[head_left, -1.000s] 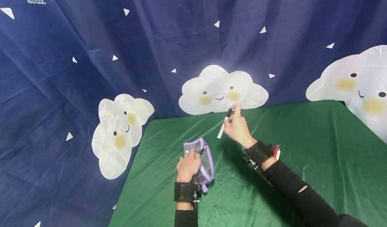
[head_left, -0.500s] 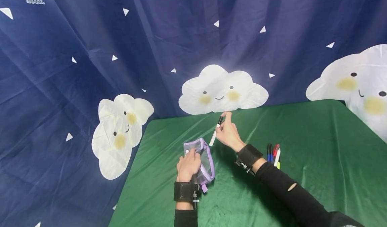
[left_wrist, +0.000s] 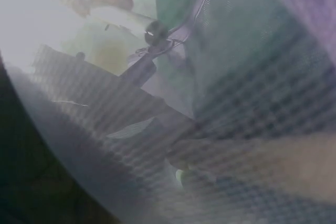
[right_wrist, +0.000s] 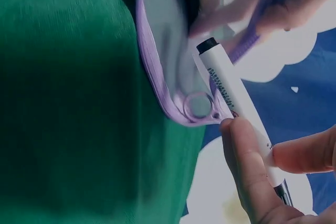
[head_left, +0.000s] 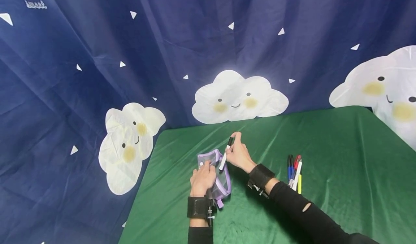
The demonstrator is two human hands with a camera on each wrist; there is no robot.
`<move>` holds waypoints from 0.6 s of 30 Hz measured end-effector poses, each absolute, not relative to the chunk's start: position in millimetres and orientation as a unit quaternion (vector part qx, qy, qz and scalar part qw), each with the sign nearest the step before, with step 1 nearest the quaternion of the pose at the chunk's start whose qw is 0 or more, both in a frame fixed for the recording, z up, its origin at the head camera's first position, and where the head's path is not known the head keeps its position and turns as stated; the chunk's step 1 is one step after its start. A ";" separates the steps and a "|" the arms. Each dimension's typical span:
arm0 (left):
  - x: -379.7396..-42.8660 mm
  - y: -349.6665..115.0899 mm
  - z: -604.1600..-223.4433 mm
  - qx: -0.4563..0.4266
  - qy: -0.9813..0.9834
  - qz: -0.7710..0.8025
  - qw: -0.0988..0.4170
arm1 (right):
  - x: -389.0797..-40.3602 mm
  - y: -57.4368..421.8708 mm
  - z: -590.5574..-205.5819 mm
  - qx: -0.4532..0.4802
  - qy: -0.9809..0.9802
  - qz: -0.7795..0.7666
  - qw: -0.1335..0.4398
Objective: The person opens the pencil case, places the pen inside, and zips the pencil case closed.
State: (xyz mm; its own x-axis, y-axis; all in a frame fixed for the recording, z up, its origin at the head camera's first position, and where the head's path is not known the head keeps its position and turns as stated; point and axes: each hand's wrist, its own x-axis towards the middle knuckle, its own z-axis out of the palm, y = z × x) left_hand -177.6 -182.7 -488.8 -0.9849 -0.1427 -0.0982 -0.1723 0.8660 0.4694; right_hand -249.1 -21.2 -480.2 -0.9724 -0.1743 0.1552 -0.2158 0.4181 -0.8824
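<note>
My right hand (head_left: 238,155) pinches a white marker with a black cap (right_wrist: 236,90) between thumb and fingers. The marker slants down, its black lower end overlapping the mouth of a see-through pencil pouch with purple trim (head_left: 229,181) in the head view. My left hand (head_left: 203,179) lies over the pouch's left side; in the right wrist view its fingers (right_wrist: 283,17) grip the purple edge and spread the mouth. A small white end of something (head_left: 201,164) shows beside the left fingers. The left wrist view is hazy, seen through the pouch's mesh, with the marker (left_wrist: 118,18) near its top.
Several pens (head_left: 294,173), blue, red, white and yellow, lie bunched right of my right forearm on the green cloth (head_left: 341,171). Behind the table hangs a dark blue curtain (head_left: 182,38) with white clouds.
My right hand has carried the marker left and nearer to me, from beyond the pouch to its mouth. The bunch of pens has come into view from behind the forearm. The left hand stays put.
</note>
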 end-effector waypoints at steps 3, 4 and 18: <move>-176.8 -182.6 -489.3 -0.079 0.966 0.243 0.031 | -244.8 -24.9 -484.0 0.117 -0.840 0.530 -0.003; -176.7 -182.8 -489.4 -0.079 0.966 0.244 0.030 | -243.5 -26.1 -484.8 0.118 -0.839 0.532 -0.009; -177.0 -182.1 -490.6 -0.079 0.966 0.245 0.026 | -227.0 -36.2 -502.8 0.113 -0.839 0.528 -0.066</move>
State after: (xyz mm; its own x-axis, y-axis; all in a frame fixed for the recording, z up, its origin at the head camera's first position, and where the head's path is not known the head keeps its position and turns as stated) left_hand -177.0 -182.1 -490.6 -0.9862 -0.1394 -0.0889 -0.1649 0.8675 0.4692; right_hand -227.0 -36.2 -502.8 -0.9656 -0.2600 0.0086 -0.1201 0.4166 -0.9011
